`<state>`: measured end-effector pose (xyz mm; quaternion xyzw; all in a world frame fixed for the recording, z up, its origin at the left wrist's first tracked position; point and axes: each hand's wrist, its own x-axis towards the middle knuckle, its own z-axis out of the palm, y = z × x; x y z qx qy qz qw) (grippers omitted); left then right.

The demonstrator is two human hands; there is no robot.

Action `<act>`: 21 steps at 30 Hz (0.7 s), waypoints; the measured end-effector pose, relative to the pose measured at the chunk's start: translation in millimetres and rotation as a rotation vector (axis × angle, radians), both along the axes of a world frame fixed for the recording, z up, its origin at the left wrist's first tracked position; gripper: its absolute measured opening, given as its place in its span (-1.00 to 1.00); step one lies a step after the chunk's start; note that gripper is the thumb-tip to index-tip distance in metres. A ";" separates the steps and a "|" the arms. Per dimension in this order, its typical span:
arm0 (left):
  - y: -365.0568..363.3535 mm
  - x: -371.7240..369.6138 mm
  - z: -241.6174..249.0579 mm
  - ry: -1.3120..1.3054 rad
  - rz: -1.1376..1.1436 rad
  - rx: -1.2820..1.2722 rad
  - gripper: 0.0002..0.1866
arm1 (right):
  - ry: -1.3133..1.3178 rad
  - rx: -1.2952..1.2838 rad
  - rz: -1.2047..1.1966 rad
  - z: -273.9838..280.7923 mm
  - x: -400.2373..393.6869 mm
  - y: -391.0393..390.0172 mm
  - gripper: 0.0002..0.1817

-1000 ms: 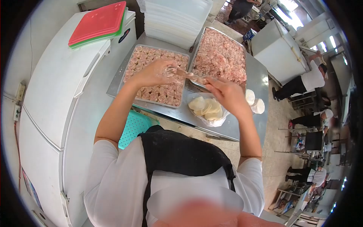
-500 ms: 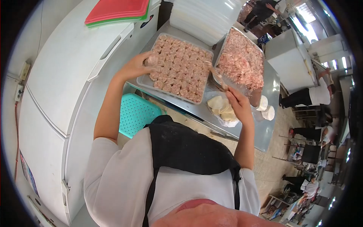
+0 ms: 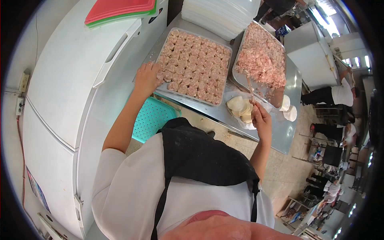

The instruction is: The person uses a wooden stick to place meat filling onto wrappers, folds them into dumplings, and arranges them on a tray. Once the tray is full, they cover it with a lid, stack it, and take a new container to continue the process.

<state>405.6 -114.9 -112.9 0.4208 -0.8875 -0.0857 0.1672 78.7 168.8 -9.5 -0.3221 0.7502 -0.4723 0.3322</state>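
Note:
My left hand (image 3: 148,79) is at the near left corner of a clear plastic tray (image 3: 218,103), its fingers closed round an open-topped meat dumpling, mostly hidden by them. Close rows of similar dumplings (image 3: 192,66) fill the tray. In my right hand (image 3: 260,116) is a narrow spatula (image 3: 251,87), gripped by the handle. Its tip points toward ground meat filling (image 3: 262,60) in a deep metal pan (image 3: 237,78). Just left of that hand, round dough wrappers (image 3: 239,106) lie in a clear plastic bag on the metal table (image 3: 286,136).
Stacked clear plastic containers (image 3: 218,18) stand behind the dumpling tray. Two white round stacks (image 3: 289,113) sit right of the pan. A turquoise perforated stool (image 3: 154,118) is below the table. A white fridge (image 3: 60,100) stands left. Several people work in the background at right.
My left hand has moved down and left to the tray's corner with the dumpling. My right hand has moved right and down, bringing the spatula from the dumpling tray to the meat pan.

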 end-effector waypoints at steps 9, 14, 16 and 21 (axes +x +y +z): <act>-24.8 12.3 3.1 -0.031 -0.231 -0.027 -0.33 | 0.002 -0.052 -0.020 -5.2 -18.0 24.8 -0.61; -46.2 9.6 -1.5 -0.112 -0.272 -0.036 -0.33 | -0.043 -0.068 -0.053 -5.5 -18.7 34.7 -0.63; -44.7 3.6 1.2 -0.136 -0.227 -0.053 -0.29 | -0.034 -0.070 -0.077 -6.2 -17.2 36.8 -0.64; -21.4 -1.5 20.7 -0.163 -0.207 -0.037 -0.20 | -0.063 -0.086 -0.094 -7.4 -17.1 40.2 -0.64</act>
